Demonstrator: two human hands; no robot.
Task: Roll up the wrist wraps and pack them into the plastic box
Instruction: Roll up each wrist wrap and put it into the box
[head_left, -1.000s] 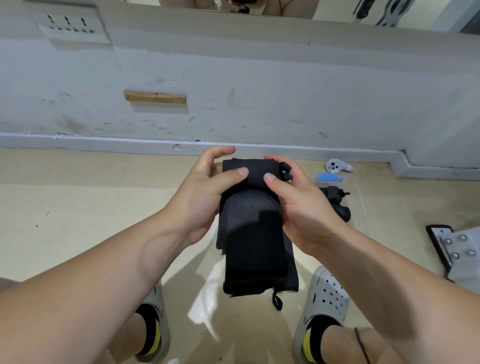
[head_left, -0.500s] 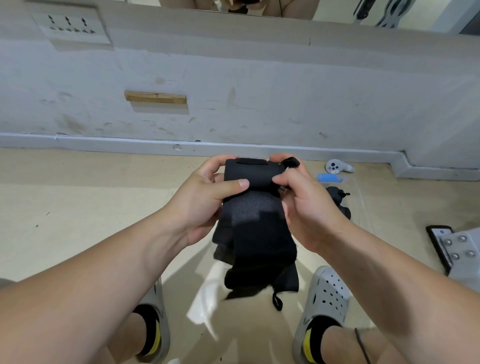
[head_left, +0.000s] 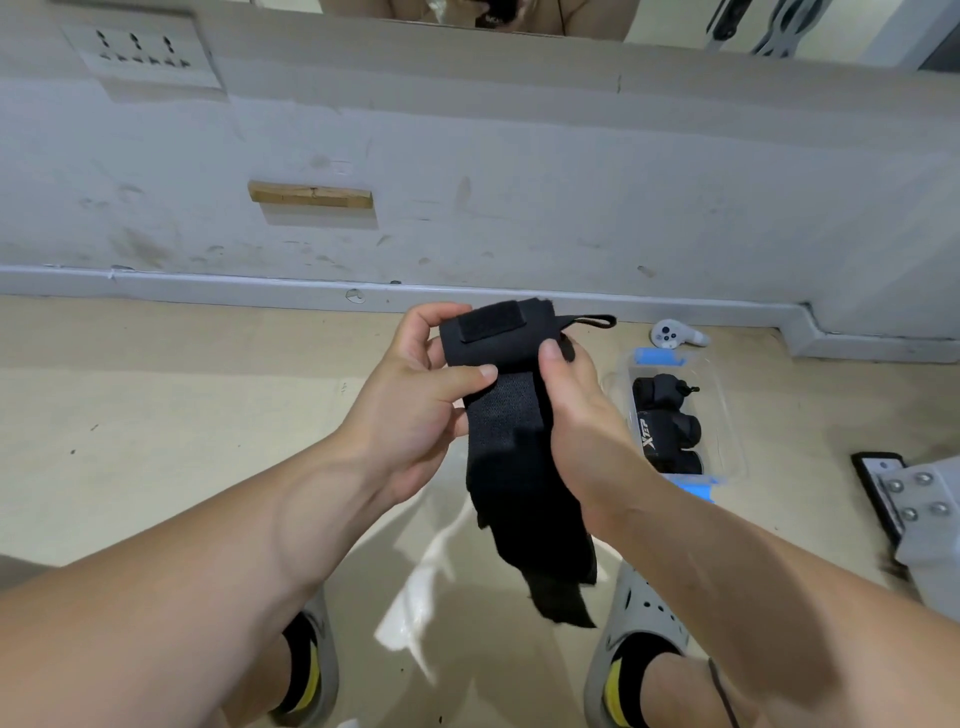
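Head view shows both hands raised in front of the body over the floor (head_left: 156, 415), with one black wrist wrap (head_left: 511, 441) stretched between them. The left hand (head_left: 415, 410) pinches the wrap's upper part, thumb laid across the front and fingers curled behind. The right hand (head_left: 576, 415) grips the opposite edge the same way, thumb on the front and fingers tucked behind the fabric. Neither hand holds anything else.

The top end, with its hook-and-loop patch (head_left: 491, 325) facing up and the thin thumb loop (head_left: 597, 321) sticking out to the right, sits above the thumbs. The long tail hangs free below, down between the two shoes. Held this way, the tail's weight likely keeps the band straight and taut, so the end can be turned over by the thumbs into a tight, even roll. Rolling looks barely begun, as most of the length is loose.

Just to the right on the floor lies the clear plastic box (head_left: 723, 415), open at the top, with blue clips (head_left: 657, 357) at its near and far ends. Inside are black rolled wraps (head_left: 670, 431), at least two, one with white lettering, packed side by side. Room seems left along one side for another roll. A white controller (head_left: 670, 335) lies beyond the box, near the wall.
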